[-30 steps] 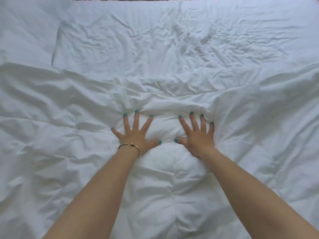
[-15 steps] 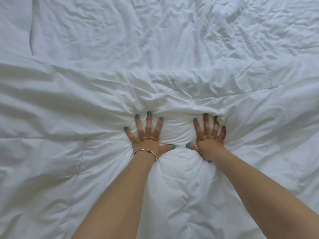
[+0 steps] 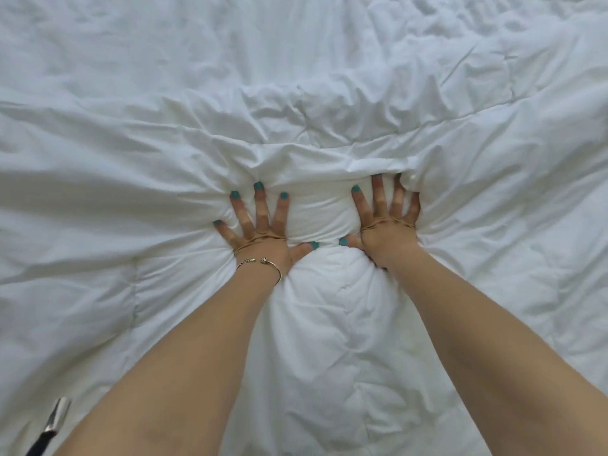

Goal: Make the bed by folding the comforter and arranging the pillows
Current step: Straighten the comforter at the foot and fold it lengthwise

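White quilted fabric fills the head view: the comforter is spread across the whole bed and is crumpled throughout. Its far edge is bunched into a thick rumpled ridge just beyond the fingertips, and beyond that ridge a flatter, creased white sheet is seen.

The left hand is pressed palm-down into the comforter just short of the ridge, with the fingers spread and straight and the thumb stretched toward the other hand. A thin metal bracelet is worn at its wrist. The right hand is laid flat beside it in the same manner, fingers extended and splayed, with the outer fingers partly buried in a fold of fabric. Nothing is gripped by either hand; both are flattened against the padding. The two thumbs point at each other and are nearly touching, while the palms are kept apart by a puffed mound of comforter that bulges up between the wrists. The fabric is sunk under both palms, and creases radiate outward from them. Teal polish is seen on the nails.

Both bare forearms are stretched from the near edge of the comforter toward the ridge. A dark and silver object is seen beside the left forearm, and what it is cannot be told.
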Demonstrator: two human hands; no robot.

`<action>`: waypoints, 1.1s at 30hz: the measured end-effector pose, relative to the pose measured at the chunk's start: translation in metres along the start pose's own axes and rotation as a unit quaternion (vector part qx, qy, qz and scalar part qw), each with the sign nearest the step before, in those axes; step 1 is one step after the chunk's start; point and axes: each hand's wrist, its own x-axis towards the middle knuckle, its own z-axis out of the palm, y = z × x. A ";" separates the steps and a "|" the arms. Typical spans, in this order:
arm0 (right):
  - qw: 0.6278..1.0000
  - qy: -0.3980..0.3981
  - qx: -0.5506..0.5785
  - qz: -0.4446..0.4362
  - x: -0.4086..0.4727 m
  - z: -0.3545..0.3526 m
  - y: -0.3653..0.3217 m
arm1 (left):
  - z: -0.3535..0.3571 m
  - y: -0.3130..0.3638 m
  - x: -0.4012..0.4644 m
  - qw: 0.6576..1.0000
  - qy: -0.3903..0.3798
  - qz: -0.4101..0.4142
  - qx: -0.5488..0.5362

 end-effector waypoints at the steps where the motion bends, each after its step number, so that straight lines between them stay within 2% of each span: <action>1: 1.000 0.006 -0.001 -0.003 0.000 0.000 0.000 | -0.001 0.001 0.000 1.000 -0.003 -0.001 0.001; 6: 0.999 0.024 0.015 -0.018 0.001 0.004 0.004 | -0.005 0.005 -0.004 1.000 -0.014 -0.014 0.025; 11: 0.996 0.016 0.041 -0.071 0.006 0.006 0.010 | -0.008 0.007 -0.004 0.999 -0.016 -0.023 0.039; 19: 0.991 0.033 0.060 -0.116 0.016 0.013 0.014 | 0.000 0.004 -0.004 0.995 0.037 -0.047 0.084; 26: 0.986 0.077 0.065 -0.136 0.015 0.013 0.016 | -0.006 0.017 -0.012 0.986 0.054 -0.113 0.110; 33: 0.976 0.050 0.112 -0.180 0.014 0.012 0.016 | -0.005 0.011 -0.004 0.983 0.037 -0.143 0.106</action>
